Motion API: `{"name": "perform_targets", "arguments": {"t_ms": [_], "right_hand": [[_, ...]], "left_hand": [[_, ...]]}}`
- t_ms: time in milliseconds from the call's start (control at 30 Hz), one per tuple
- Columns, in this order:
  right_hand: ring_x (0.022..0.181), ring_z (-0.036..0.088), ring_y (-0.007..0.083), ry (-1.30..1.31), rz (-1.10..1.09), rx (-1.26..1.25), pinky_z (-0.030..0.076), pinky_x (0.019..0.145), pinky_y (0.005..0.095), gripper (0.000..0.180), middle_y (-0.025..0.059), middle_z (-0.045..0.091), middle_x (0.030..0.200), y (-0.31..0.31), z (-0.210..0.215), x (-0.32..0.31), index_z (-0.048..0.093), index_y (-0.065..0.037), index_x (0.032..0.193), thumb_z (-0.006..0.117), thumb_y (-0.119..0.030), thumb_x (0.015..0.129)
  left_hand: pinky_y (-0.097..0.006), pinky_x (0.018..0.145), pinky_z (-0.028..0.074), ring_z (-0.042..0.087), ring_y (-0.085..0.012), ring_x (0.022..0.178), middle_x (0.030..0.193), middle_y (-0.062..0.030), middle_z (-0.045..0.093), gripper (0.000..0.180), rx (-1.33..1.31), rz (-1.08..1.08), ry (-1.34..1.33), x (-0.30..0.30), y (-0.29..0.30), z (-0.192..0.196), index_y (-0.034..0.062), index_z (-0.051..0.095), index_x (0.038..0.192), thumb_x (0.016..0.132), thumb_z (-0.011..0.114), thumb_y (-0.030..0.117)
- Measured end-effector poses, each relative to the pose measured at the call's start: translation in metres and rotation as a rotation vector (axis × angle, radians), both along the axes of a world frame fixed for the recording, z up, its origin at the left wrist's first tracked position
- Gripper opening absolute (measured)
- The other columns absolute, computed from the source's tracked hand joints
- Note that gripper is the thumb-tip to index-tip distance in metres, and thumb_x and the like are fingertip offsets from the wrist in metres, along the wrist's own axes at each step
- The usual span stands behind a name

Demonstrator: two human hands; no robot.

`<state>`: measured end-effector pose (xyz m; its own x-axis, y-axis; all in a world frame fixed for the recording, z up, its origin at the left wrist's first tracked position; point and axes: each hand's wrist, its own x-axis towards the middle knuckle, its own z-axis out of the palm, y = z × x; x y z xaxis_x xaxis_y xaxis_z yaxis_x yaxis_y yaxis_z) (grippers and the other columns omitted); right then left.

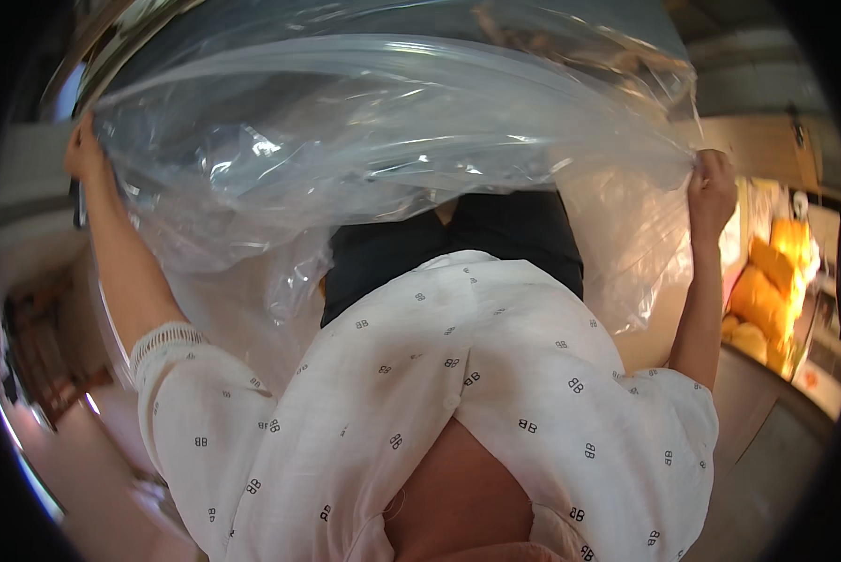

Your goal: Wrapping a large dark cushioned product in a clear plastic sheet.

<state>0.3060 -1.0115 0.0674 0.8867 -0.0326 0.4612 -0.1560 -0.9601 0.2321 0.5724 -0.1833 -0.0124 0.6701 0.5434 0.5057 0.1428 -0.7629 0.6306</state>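
Here, at ten o'clock, the left hand [85, 153] pinches clear plastic sheeting [364, 122]. At two o'clock, the right hand [712, 191] clamps fingers on it.

Left arm: reaches out to the left of the belly [458, 314] and forward, the elbow only a little bent.
Left forearm [137, 239]: bare, pointing away from the belly.
Left hand [85, 153]: well out in front and to the left of the belly, fingers pinched tight.
Right forearm [707, 290]: bare, out to the right of the belly, pointing forward.
Right hand [714, 192]: forward and right of the belly, fingers curled in like a fist.
Legs [523, 229]: just in front of the belly, side by side.
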Motion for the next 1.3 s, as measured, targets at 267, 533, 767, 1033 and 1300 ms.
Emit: {"name": "perform_targets", "arguments": {"t_ms": [267, 533, 767, 1033, 1300], "right_hand": [[0.093, 0.059, 0.0212, -0.723, 0.009, 1.677, 0.044, 0.088, 0.0303, 0.027, 0.0109, 0.062, 0.098, -0.12, 0.151, -0.087, 0.058, 0.0, 0.104, 0.046, -0.019, 0.089], [0.081, 0.055, 0.0178, -0.315, 0.183, 0.027, 0.043, 0.072, 0.0287, 0.024, 0.0076, 0.056, 0.086, -0.047, 0.167, 0.072, 0.056, 0.0, 0.094, 0.05, -0.022, 0.087], [0.091, 0.057, 0.0287, 0.031, 0.038, 0.295, 0.047, 0.075, 0.037, 0.031, 0.0117, 0.059, 0.099, -0.047, -0.054, 0.037, 0.054, -0.014, 0.109, 0.057, -0.017, 0.078], [0.074, 0.053, 0.022, 0.117, 0.003, 0.708, 0.044, 0.068, 0.0285, 0.012, 0.008, 0.055, 0.085, -0.091, -0.073, -0.044, 0.058, -0.006, 0.092, 0.055, -0.009, 0.081], [0.079, 0.052, 0.0152, 0.275, 0.204, 0.825, 0.044, 0.068, 0.0284, 0.021, 0.0051, 0.056, 0.093, -0.043, -0.129, 0.031, 0.058, -0.007, 0.093, 0.062, -0.019, 0.076]], "left_hand": [[-0.032, 0.074, 0.045, 0.063, -0.0233, 0.081, 0.087, -0.0093, 0.067, 0.042, 0.177, 0.027, 0.058, 0.005, 0.005, 0.003, 0.0087, 0.069, 0.089, 0.074, 0.061, 0.048], [-0.032, 0.072, 0.045, 0.062, -0.0231, 0.08, 0.084, -0.0067, 0.068, 0.044, 0.21, 0.078, 0.094, 0.018, 0.05, -0.015, 0.0103, 0.07, 0.088, 0.073, 0.061, 0.051], [-0.032, 0.074, 0.045, 0.062, -0.0234, 0.081, 0.086, -0.0067, 0.067, 0.045, 0.143, 0.084, 0.092, -0.001, 0.05, -0.016, 0.0111, 0.07, 0.089, 0.073, 0.061, 0.052], [-0.034, 0.075, 0.045, 0.062, -0.0259, 0.083, 0.09, -0.0091, 0.067, 0.046, 0.192, 0.113, 0.162, 0.0, 0.03, 0.006, 0.0076, 0.069, 0.091, 0.074, 0.062, 0.05], [-0.035, 0.075, 0.046, 0.062, -0.0271, 0.084, 0.09, -0.0102, 0.067, 0.052, 0.231, 0.128, 0.174, 0.009, 0.041, -0.004, 0.0079, 0.069, 0.089, 0.07, 0.062, 0.055]]}}
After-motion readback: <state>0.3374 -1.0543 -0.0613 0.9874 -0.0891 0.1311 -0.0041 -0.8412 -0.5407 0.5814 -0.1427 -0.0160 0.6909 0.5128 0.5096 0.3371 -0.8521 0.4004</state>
